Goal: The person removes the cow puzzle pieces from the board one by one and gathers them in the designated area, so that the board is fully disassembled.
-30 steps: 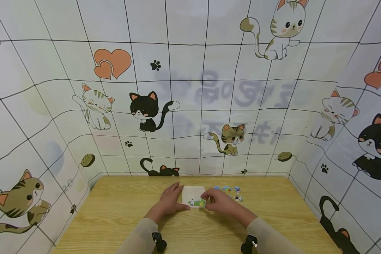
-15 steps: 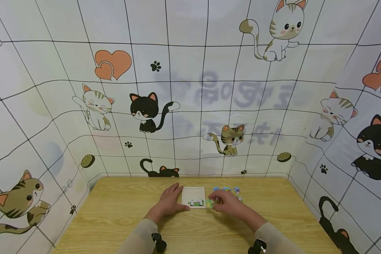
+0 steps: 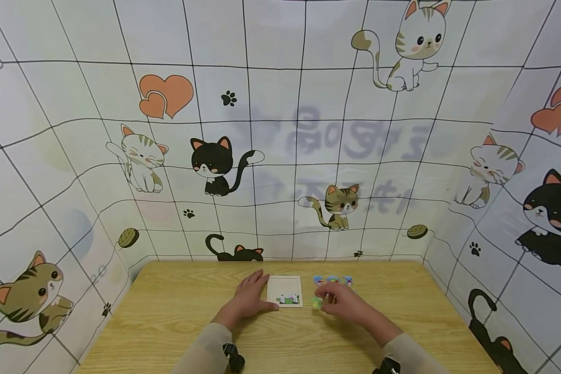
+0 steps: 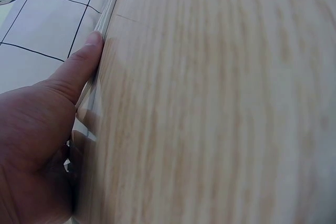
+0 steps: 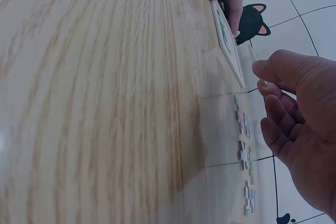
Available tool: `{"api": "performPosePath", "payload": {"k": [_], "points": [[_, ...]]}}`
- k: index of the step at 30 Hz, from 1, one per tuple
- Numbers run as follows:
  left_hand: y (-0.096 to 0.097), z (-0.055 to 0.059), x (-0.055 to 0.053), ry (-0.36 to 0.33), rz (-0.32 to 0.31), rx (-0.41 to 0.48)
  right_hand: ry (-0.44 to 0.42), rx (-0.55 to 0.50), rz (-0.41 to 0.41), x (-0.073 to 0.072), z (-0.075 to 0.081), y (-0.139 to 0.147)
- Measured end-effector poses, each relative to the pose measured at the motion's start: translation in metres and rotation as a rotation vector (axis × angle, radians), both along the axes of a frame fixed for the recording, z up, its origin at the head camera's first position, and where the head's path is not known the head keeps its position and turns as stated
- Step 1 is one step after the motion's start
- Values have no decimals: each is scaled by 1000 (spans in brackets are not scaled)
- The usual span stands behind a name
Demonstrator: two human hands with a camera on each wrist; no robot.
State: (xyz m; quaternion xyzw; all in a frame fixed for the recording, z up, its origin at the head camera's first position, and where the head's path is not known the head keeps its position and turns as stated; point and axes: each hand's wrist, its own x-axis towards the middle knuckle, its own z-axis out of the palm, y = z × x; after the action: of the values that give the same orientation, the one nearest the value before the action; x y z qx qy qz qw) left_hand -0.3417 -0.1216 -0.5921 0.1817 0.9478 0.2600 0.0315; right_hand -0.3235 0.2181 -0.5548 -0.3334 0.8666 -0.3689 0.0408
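Note:
A pale square puzzle board (image 3: 284,284) with a raised rim lies on the table, a green-and-white strip of puzzle pieces (image 3: 288,299) along its near edge. My left hand (image 3: 249,297) rests at the board's left side, fingers stretched out and thumb at the near left corner. In the left wrist view the thumb (image 4: 79,66) lies straight along the board's edge. Right of the board, my right hand (image 3: 342,302) pinches a green puzzle piece (image 3: 317,303) between thumb and forefinger. The right wrist view shows that piece (image 5: 252,53) edge-on, raised off the table.
Loose puzzle pieces (image 3: 333,279) lie in rows right of the board, partly covered by the right hand. The wooden table (image 3: 177,306) meets a cloth wall (image 3: 280,156) printed with cats at its back and sides.
My right hand has drawn away to the right from the board with the green piece, which was over the strip's right end. The left hand has stayed in place.

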Motion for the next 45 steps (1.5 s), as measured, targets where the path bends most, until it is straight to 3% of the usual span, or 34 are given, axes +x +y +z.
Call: {"api": "performPosePath", "payload": {"k": [6,13,25,32,39,45], "points": [[0,-1,0,-1,-3,6,-10,-13,-5,3,-4,6],[0,-6,-2,25,-5,21,-82,8,-47,5,-13,12],[-1,-3,0,10,-5,17,-82,34,-66,4,-20,13],[-1,-8,-3,16,-2,29,-111,61,-77,3,-21,12],[0,-1,1,0,3,22,-101,57,-73,1,-24,12],[-1,-6,-2,16,-2,16,-98,55,-46,2,-22,12]]}}
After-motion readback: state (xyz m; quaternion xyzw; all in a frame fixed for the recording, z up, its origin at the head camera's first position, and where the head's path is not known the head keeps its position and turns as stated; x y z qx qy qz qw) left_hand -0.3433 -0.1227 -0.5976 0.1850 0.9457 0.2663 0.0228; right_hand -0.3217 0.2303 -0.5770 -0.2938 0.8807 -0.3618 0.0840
